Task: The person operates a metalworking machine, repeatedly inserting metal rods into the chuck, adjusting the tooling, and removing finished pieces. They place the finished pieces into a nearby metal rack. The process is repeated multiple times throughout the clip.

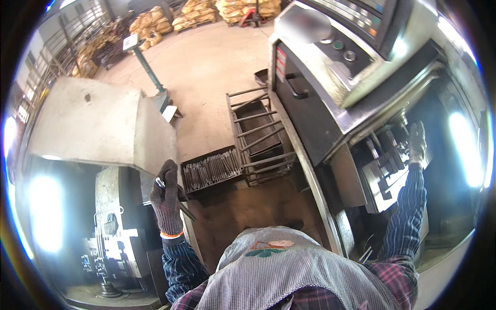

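Note:
My left hand [166, 199], in a dark knitted glove with an orange-edged cuff, is closed around a metal rod [188, 212]. One shiny end shows at the fingers, and a darker length comes out below the palm. This hand is beside the lower corner of a pale machine cover. My right hand [417, 142], in a grey glove, reaches into the machine on the right. Its fingers look stretched out, close to the metal tool holders [385, 150]. Whatever lies under its palm is hidden.
A tray of metal rods [212, 169] lies ahead on the floor, beside a metal rack [261, 129]. The control panel [341, 49] stands at upper right. The left machine [111, 248] has its fixture exposed. A green-posted scale [150, 67] and stacked yellow sacks [194, 14] stand farther back.

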Available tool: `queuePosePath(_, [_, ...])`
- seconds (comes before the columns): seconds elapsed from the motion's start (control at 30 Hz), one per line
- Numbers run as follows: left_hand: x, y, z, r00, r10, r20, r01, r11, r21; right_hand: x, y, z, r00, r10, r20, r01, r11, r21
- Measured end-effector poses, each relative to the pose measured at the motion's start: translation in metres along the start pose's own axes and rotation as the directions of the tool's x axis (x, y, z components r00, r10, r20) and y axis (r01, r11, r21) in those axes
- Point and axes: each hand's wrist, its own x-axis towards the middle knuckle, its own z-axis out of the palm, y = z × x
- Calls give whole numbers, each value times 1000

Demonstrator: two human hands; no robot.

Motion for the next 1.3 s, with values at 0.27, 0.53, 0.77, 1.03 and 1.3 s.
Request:
queuePosePath(0.27, [-25,-26,-82,999,-1,54,6,996,-90,-170,-362,-102,884,-468,-2,364,686,630])
queuePosePath(0.53, [-48,-23,-123,977,196,90,-195,981,-13,-345,-575,-79,62,-986,-155,427,-114,897])
queuePosePath(0.77, [-59,6,-161,999,-17,-48,-7,891,-455,-427,-675,-82,-396,-861,-319,-23,-338,941])
queuePosePath(1.03, [-4,-18,-194,966,178,-187,-212,960,-183,-443,-747,-64,-719,-661,-213,-552,357,754])
queuePosePath(1.3, [39,-56,-266,962,-118,-245,248,751,612,-467,-778,29,-684,-730,-6,-548,507,665])
